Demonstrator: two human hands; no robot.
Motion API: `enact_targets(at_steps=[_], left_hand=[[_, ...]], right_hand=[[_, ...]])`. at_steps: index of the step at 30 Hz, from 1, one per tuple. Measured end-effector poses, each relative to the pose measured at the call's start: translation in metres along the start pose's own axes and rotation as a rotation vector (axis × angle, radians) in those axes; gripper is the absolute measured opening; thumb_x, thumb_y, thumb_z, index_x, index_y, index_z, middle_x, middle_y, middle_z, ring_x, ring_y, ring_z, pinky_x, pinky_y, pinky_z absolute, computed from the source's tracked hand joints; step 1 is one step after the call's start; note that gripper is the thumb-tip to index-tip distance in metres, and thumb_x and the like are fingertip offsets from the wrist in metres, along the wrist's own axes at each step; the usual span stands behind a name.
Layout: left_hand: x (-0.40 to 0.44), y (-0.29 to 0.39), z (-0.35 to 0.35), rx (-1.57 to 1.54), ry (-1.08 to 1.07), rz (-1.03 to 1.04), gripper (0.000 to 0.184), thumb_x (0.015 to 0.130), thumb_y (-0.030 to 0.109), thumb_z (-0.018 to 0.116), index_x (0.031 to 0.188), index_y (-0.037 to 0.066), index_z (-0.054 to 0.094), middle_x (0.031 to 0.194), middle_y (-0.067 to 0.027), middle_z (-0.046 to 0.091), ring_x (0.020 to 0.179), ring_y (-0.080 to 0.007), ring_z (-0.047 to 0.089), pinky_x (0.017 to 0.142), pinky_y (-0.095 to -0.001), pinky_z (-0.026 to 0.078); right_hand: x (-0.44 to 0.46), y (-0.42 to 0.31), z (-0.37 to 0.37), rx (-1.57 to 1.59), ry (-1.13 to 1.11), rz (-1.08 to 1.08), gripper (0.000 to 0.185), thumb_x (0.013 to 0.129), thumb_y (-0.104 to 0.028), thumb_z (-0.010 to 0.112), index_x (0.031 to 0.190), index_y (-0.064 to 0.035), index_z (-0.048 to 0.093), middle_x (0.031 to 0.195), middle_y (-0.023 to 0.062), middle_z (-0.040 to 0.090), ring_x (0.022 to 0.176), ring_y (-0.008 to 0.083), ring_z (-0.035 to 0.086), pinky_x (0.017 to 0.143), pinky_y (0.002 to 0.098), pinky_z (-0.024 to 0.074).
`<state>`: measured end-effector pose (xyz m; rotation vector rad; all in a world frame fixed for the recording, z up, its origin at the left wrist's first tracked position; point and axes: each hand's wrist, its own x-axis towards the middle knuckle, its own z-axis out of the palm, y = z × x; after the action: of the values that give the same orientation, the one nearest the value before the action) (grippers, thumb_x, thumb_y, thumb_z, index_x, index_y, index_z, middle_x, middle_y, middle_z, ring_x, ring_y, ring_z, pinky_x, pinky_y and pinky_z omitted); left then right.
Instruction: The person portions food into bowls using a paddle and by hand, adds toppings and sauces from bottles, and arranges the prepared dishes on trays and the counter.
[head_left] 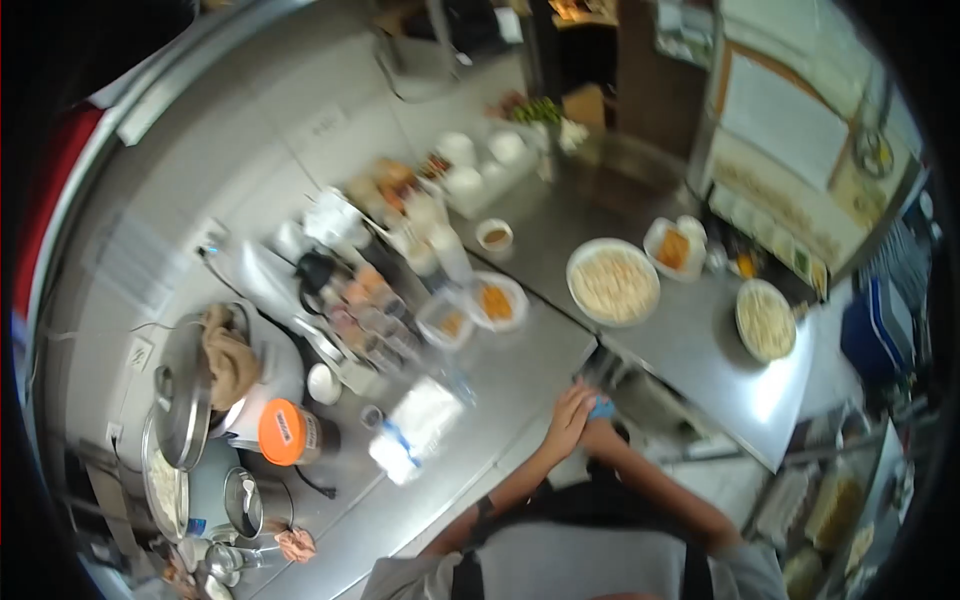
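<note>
Both my hands meet in front of my body, by the corner where the two steel counters join. My left hand [569,421] lies against my right hand, with its fingers pressed together. My right hand [597,434] is partly covered by the left. A small blue thing [601,407] shows at the fingers of my hands; blur hides what kind it is. Near them on the counter stands a large white bowl [613,283] of pale shredded food. To the left lies a white plastic packet [418,425] with blue marks.
An orange-lidded jar [284,432], a large pot lid [183,405] and a strainer [243,503] stand at left. Bowls with orange food [496,303] are at the middle. Another bowl of pale food [766,321] sits near the right counter's edge. Below right are packed bags [835,505].
</note>
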<state>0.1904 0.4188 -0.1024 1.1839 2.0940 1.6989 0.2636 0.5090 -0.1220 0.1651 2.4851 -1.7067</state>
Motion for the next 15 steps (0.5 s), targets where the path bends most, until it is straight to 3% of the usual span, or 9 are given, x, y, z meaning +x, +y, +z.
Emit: enact_targets(at_steps=[1,2,4,7,8,9,11,14,15], left_hand=[[0.003,-0.030,-0.009,-0.200,0.026,-0.200,0.034,0.097,0.029,0.039,0.107,0.005,0.061,0.113,-0.0145,0.060,0.111,-0.0268,0.053,0.099,-0.0384,0.035],[0.000,-0.050,-0.017,-0.418,0.038,-0.421,0.036,0.099,0.030,0.037,0.107,0.004,0.060,0.111,-0.0139,0.062,0.107,-0.0249,0.055,0.096,-0.0367,0.038],[-0.005,-0.064,-0.048,-0.539,0.166,-0.536,0.038,0.099,0.032,0.036,0.108,0.004,0.061,0.108,-0.0126,0.062,0.102,-0.0234,0.057,0.093,-0.0341,0.041],[-0.011,-0.041,-0.052,-0.950,0.229,-0.820,0.038,0.099,0.033,0.037,0.110,0.006,0.060,0.104,-0.0112,0.063,0.101,-0.0224,0.058,0.092,-0.0329,0.043],[-0.013,-0.023,-0.048,-1.124,0.228,-0.929,0.037,0.099,0.033,0.037,0.111,0.006,0.060,0.103,-0.0109,0.063,0.101,-0.0223,0.057,0.092,-0.0329,0.044],[-0.011,-0.002,-0.044,-1.021,0.344,-0.751,0.034,0.098,0.033,0.040,0.110,0.006,0.057,0.099,-0.0099,0.063,0.098,-0.0252,0.058,0.091,-0.0373,0.046],[-0.008,0.025,-0.066,-1.374,0.466,-0.655,0.031,0.099,0.031,0.040,0.106,0.005,0.055,0.097,-0.0100,0.062,0.095,-0.0265,0.058,0.090,-0.0402,0.047],[0.011,0.033,-0.107,-1.638,0.814,-0.594,0.024,0.098,0.027,0.040,0.099,0.006,0.051,0.091,-0.0095,0.062,0.089,-0.0284,0.058,0.088,-0.0466,0.048],[0.013,0.028,-0.117,-1.437,0.768,-0.496,0.023,0.098,0.027,0.041,0.100,0.006,0.051,0.092,-0.0094,0.061,0.089,-0.0282,0.058,0.088,-0.0469,0.048]], right_hand=[[-0.006,-0.031,-0.010,0.033,-0.221,0.279,0.057,0.090,-0.020,0.055,0.139,-0.0033,0.034,0.142,0.0167,0.037,0.125,0.0271,0.044,0.102,0.0381,0.0365],[-0.029,-0.079,-0.003,0.503,-0.091,-0.013,0.052,0.086,-0.006,0.059,0.135,-0.0057,0.041,0.122,0.0107,0.056,0.113,0.0183,0.052,0.093,0.0341,0.0428],[-0.041,-0.137,-0.033,0.320,-0.235,0.066,0.044,0.087,-0.006,0.056,0.130,-0.0065,0.048,0.126,0.0126,0.055,0.119,0.0221,0.050,0.097,0.0358,0.0408],[-0.017,-0.151,-0.043,-0.255,0.501,-0.301,0.042,0.085,-0.008,0.055,0.126,-0.0023,0.050,0.130,0.0137,0.052,0.121,0.0326,0.048,0.102,0.0419,0.0371],[-0.010,-0.146,-0.034,-0.378,0.457,-0.401,0.041,0.085,-0.007,0.054,0.126,-0.0025,0.050,0.130,0.0138,0.052,0.121,0.0341,0.048,0.103,0.0427,0.0357],[-0.003,-0.136,-0.020,-0.501,0.407,-0.499,0.041,0.084,-0.007,0.053,0.125,-0.0027,0.051,0.129,0.0139,0.052,0.121,0.0357,0.047,0.104,0.0434,0.0342],[-0.001,-0.121,-0.006,-0.570,0.260,-0.621,0.044,0.083,-0.010,0.056,0.126,-0.0071,0.050,0.120,0.0115,0.059,0.120,0.0339,0.048,0.105,0.0453,0.0339],[-0.030,-0.070,-0.011,-0.332,-0.246,-0.409,0.039,0.080,-0.012,0.060,0.119,-0.0120,0.058,0.120,0.0103,0.060,0.113,0.0311,0.054,0.102,0.0450,0.0365],[-0.037,-0.046,-0.020,-0.375,-0.267,-0.448,0.035,0.078,-0.012,0.064,0.113,-0.0136,0.062,0.120,0.0090,0.060,0.111,0.0294,0.056,0.098,0.0440,0.0399]])
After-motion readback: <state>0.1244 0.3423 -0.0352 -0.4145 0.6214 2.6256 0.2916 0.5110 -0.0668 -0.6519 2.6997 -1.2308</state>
